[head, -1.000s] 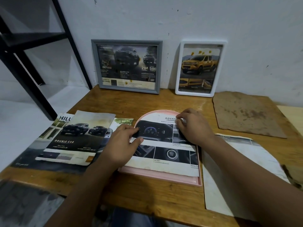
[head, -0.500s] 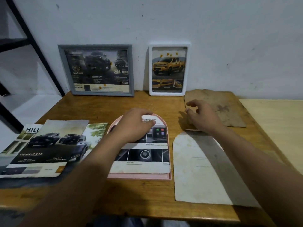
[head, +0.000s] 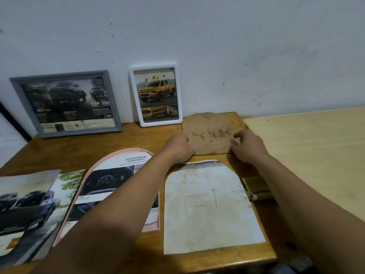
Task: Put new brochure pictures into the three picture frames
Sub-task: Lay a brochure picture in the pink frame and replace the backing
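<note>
Spanning the lower view, the wooden table (head: 122, 139) carries every item, and a paler table (head: 308, 147) adjoins it beyond the right-hand fingers. The loose brochure sheets (head: 29, 202) lie flat at the near left, well apart from both hands. The arch-shaped pink frame (head: 92, 175) lies flat on the near side of the left-hand fingers, under the left forearm, with an "ADVANCED" brochure picture (head: 110, 180) laid in it. The arch-cut stained sheet (head: 209, 206) lies flat just nearer than both sets of fingers. The grey frame (head: 67, 103) leans on the wall, far to the left of the fingers and beyond them. The white frame (head: 157, 95) leans on the wall just beyond the left-hand fingers; both hold truck pictures. The brown backing board (head: 209, 133) lies flat between the two hands. The left hand (head: 177, 149) has its fingers (head: 182, 138) curled at the board's left edge; whether they grip it cannot be told. The right hand (head: 248, 147) has its fingers (head: 238, 135) curled narrowly at the board's right edge, touching it. A small folded brown piece (head: 256, 188) lies nearer than the right-hand fingers, beside the right forearm.
</note>
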